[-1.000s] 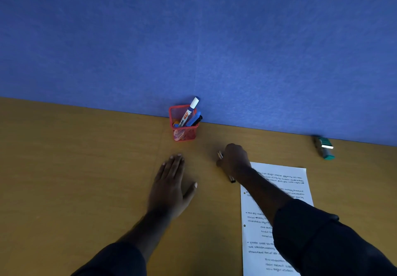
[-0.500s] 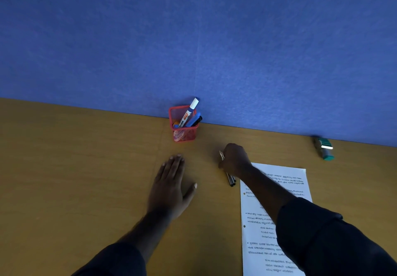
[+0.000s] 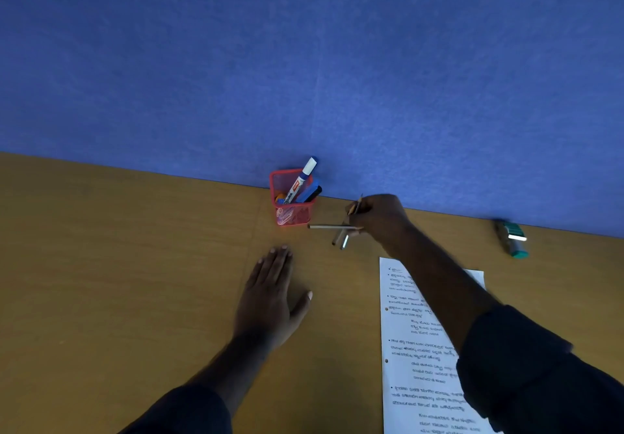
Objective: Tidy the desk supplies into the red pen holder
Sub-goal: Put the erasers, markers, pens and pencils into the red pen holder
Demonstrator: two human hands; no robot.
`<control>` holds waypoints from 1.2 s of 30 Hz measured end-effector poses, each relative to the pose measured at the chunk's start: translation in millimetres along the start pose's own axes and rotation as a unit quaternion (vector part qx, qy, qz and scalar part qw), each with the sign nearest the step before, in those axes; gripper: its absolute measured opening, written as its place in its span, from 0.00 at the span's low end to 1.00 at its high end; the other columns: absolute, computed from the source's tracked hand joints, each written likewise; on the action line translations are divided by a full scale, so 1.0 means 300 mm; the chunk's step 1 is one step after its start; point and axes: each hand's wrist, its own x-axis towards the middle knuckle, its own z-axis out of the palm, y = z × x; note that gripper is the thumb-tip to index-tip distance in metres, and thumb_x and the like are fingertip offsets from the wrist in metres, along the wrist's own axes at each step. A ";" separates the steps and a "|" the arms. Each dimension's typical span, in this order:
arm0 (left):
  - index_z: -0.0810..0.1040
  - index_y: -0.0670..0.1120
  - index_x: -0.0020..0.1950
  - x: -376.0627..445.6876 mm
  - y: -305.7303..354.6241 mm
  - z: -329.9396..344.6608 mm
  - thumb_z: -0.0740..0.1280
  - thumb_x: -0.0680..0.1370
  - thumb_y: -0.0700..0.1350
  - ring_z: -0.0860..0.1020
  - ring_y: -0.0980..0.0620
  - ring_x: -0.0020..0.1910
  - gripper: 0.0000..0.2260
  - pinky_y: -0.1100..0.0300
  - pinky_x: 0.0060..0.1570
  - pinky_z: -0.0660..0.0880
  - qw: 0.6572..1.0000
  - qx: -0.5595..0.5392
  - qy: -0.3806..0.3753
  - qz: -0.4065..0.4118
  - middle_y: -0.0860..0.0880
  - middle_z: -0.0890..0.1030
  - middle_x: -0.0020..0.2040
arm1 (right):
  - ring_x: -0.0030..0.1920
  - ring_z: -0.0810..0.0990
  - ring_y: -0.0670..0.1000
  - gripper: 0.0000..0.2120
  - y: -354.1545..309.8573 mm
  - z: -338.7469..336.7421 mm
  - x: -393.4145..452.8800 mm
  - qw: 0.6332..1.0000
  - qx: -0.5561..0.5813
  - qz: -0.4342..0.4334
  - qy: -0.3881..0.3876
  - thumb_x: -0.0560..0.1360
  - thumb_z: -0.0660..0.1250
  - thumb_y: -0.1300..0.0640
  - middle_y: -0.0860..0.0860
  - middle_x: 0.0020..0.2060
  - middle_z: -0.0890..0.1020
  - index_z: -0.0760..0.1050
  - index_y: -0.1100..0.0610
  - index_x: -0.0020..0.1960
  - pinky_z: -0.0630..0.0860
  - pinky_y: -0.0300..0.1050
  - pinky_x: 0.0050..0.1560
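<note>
While gripped, pens (image 3: 337, 231) splay leftward, holder-bound.

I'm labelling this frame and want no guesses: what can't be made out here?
- Pens in right hand, head view: motion blur and fingers hide their exact count.
- Red pen holder: mesh wall hides items at its bottom.
- Green object: blurred, unidentifiable.
- Printed sheet: crossed by the forearm, cut by bottom edge.

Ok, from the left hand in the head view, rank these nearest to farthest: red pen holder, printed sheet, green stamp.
1. Red pen holder: just beyond the left hand, by the blue wall.
2. Printed sheet: to its right, on the desk.
3. Green stamp: far right, near the wall.
</note>
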 end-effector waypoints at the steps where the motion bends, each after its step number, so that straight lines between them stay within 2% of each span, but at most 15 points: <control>1: 0.53 0.45 0.82 0.001 0.000 0.000 0.54 0.80 0.66 0.50 0.51 0.82 0.37 0.53 0.78 0.50 1.000 0.001 -0.001 -0.001 0.48 0.54 0.83 | 0.39 0.85 0.62 0.09 -0.020 -0.008 -0.003 1.000 0.017 -0.015 -0.001 0.65 0.72 0.74 0.62 0.38 0.83 0.81 0.61 0.38 0.80 0.64 0.49; 4: 0.56 0.44 0.81 0.005 0.004 -0.002 0.55 0.80 0.66 0.53 0.50 0.81 0.37 0.52 0.78 0.52 1.000 -0.004 0.004 -0.002 0.48 0.55 0.82 | 0.42 0.84 0.59 0.10 -0.090 -0.030 -0.007 0.997 0.057 -0.059 0.003 0.65 0.74 0.72 0.62 0.40 0.84 0.82 0.60 0.40 0.80 0.59 0.53; 7: 0.58 0.43 0.81 0.004 0.004 -0.001 0.56 0.80 0.65 0.54 0.50 0.81 0.36 0.52 0.78 0.52 1.000 -0.008 0.008 -0.001 0.47 0.57 0.82 | 0.38 0.83 0.56 0.09 -0.175 -0.051 -0.023 0.990 0.059 -0.124 0.021 0.66 0.74 0.72 0.63 0.39 0.83 0.81 0.62 0.42 0.81 0.53 0.49; 9: 0.58 0.43 0.81 0.003 0.004 -0.001 0.55 0.80 0.65 0.53 0.50 0.81 0.36 0.52 0.78 0.52 1.000 -0.008 0.009 -0.001 0.47 0.56 0.82 | 0.36 0.83 0.54 0.09 -0.225 -0.058 -0.032 0.984 0.026 -0.170 0.044 0.66 0.73 0.72 0.62 0.36 0.82 0.81 0.63 0.43 0.83 0.48 0.43; 11: 0.57 0.44 0.81 0.004 0.003 0.001 0.55 0.80 0.65 0.52 0.51 0.81 0.36 0.53 0.78 0.51 1.000 -0.007 0.008 -0.002 0.48 0.55 0.82 | 0.35 0.83 0.52 0.09 -0.263 -0.055 -0.031 0.974 -0.021 -0.214 0.066 0.66 0.74 0.70 0.57 0.34 0.83 0.81 0.59 0.41 0.80 0.44 0.38; 15: 0.56 0.44 0.81 0.002 0.001 0.002 0.54 0.81 0.66 0.50 0.52 0.82 0.36 0.52 0.79 0.51 1.000 -0.005 0.003 -0.003 0.48 0.54 0.83 | 0.33 0.78 0.41 0.08 -0.317 0.001 -0.025 0.952 -0.102 -0.282 0.063 0.66 0.72 0.70 0.47 0.33 0.80 0.82 0.59 0.41 0.73 0.34 0.35; 19: 0.53 0.45 0.82 0.002 0.002 0.000 0.52 0.81 0.67 0.48 0.52 0.82 0.37 0.53 0.79 0.49 1.000 0.003 -0.006 -0.006 0.49 0.51 0.83 | 0.36 0.77 0.43 0.09 -0.339 0.071 -0.030 0.923 -0.174 -0.342 0.038 0.67 0.69 0.72 0.51 0.37 0.82 0.82 0.61 0.42 0.71 0.26 0.35; 23: 0.50 0.46 0.82 0.003 0.002 0.002 0.51 0.81 0.67 0.46 0.52 0.82 0.37 0.54 0.79 0.48 1.000 0.004 -0.008 -0.005 0.50 0.49 0.83 | 0.37 0.77 0.45 0.09 -0.333 0.121 -0.011 0.902 -0.229 -0.366 -0.002 0.67 0.68 0.72 0.53 0.40 0.82 0.82 0.61 0.42 0.70 0.26 0.35; 24: 0.50 0.46 0.82 0.003 0.002 0.001 0.51 0.81 0.67 0.46 0.52 0.82 0.37 0.54 0.79 0.48 1.000 0.003 -0.008 -0.005 0.50 0.49 0.83 | 0.38 0.76 0.45 0.10 -0.329 0.131 -0.003 0.894 -0.249 -0.372 -0.010 0.67 0.68 0.73 0.52 0.41 0.81 0.81 0.61 0.43 0.71 0.29 0.36; 27: 0.50 0.46 0.82 0.003 0.001 0.002 0.51 0.81 0.67 0.46 0.52 0.82 0.37 0.53 0.79 0.48 1.000 -0.003 -0.007 -0.006 0.50 0.49 0.83 | 0.41 0.78 0.52 0.11 -0.312 0.153 0.012 0.855 -0.330 -0.399 -0.036 0.67 0.67 0.73 0.55 0.43 0.80 0.80 0.62 0.44 0.77 0.46 0.40; 30: 0.49 0.46 0.82 0.001 0.000 0.001 0.50 0.81 0.68 0.45 0.53 0.82 0.37 0.53 0.79 0.48 1.000 -0.004 -0.008 -0.006 0.50 0.48 0.83 | 0.44 0.78 0.56 0.10 -0.292 0.160 0.016 0.822 -0.390 -0.408 -0.075 0.67 0.66 0.72 0.57 0.45 0.79 0.79 0.62 0.45 0.76 0.50 0.42; 33: 0.49 0.46 0.82 0.003 0.000 0.002 0.50 0.80 0.68 0.46 0.52 0.82 0.38 0.51 0.80 0.51 1.000 -0.006 -0.012 -0.008 0.50 0.48 0.83 | 0.44 0.78 0.55 0.09 -0.271 0.160 0.025 0.828 -0.374 -0.410 -0.081 0.68 0.67 0.71 0.56 0.44 0.80 0.80 0.61 0.44 0.77 0.49 0.42; 36: 0.52 0.46 0.82 0.003 -0.001 0.002 0.52 0.80 0.67 0.48 0.52 0.82 0.37 0.50 0.79 0.53 1.000 -0.015 -0.008 -0.009 0.49 0.51 0.83 | 0.43 0.80 0.52 0.08 -0.255 0.156 0.039 0.865 -0.311 -0.390 -0.056 0.67 0.69 0.71 0.55 0.43 0.82 0.81 0.61 0.44 0.78 0.46 0.42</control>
